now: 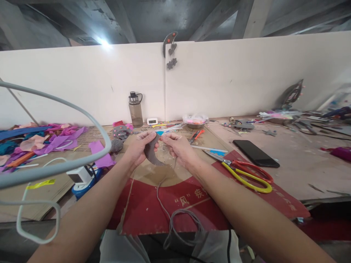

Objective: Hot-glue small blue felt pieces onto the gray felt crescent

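Note:
A dark grey crescent-shaped piece [153, 153], felt-like, is gripped between the thumb and fingers of my left hand [141, 148]. Its lower tip points right. My right hand [179, 148] is closed in a pinch at the crescent's upper end, fingertips close to my left thumb. A thin grey cord [162, 201] runs up to my right hand; its loose loops lie at the board's front edge and over my lap. Just behind the fingertips shows a small blue patch [159, 133]. What exactly sits between my right fingertips is hidden.
Scissors [246, 175] with red and yellow handles and a black phone [256, 152] lie at right. An orange cutter [197, 136], bowl [195, 124] and bottle [135, 111] stand farther back. Colourful scraps [35, 142] cover the left; a grey cable [55, 170] arches in front.

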`<action>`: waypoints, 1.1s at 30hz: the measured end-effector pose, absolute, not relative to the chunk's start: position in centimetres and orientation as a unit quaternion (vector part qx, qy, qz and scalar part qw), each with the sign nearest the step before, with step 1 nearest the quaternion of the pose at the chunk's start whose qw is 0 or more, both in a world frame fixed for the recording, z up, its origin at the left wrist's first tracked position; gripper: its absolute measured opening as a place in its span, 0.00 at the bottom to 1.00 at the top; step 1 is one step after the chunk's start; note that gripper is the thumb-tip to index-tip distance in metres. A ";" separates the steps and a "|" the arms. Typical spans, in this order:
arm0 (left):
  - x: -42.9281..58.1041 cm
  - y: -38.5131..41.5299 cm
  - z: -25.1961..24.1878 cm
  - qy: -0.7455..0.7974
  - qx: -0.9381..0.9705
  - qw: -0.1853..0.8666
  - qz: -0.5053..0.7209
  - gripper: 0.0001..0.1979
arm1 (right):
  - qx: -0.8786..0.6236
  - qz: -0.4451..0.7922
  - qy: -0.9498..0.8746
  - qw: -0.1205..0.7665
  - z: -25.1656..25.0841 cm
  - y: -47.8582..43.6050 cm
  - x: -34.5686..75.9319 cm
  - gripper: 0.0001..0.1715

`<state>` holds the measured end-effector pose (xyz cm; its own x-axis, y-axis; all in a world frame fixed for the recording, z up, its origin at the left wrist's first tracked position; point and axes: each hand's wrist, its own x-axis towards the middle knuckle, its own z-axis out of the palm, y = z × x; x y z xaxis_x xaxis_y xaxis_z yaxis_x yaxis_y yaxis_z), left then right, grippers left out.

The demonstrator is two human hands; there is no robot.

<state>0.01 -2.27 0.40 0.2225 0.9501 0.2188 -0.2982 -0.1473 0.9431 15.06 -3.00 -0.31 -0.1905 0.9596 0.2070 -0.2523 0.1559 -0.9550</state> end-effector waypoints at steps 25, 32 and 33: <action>-1.6 -2.8 1.1 0.355 0.760 0.347 0.420 0.06 | -0.383 0.461 -0.654 0.462 -0.8 -2.4 16.5 0.14; -1.3 -2.5 1.0 0.282 0.838 0.177 0.432 0.04 | -0.402 0.436 -0.662 0.459 -0.8 -2.3 16.8 0.16; -1.4 -2.5 0.9 0.273 0.852 0.137 0.425 0.03 | -0.405 0.433 -0.660 0.461 -0.7 -2.4 16.8 0.16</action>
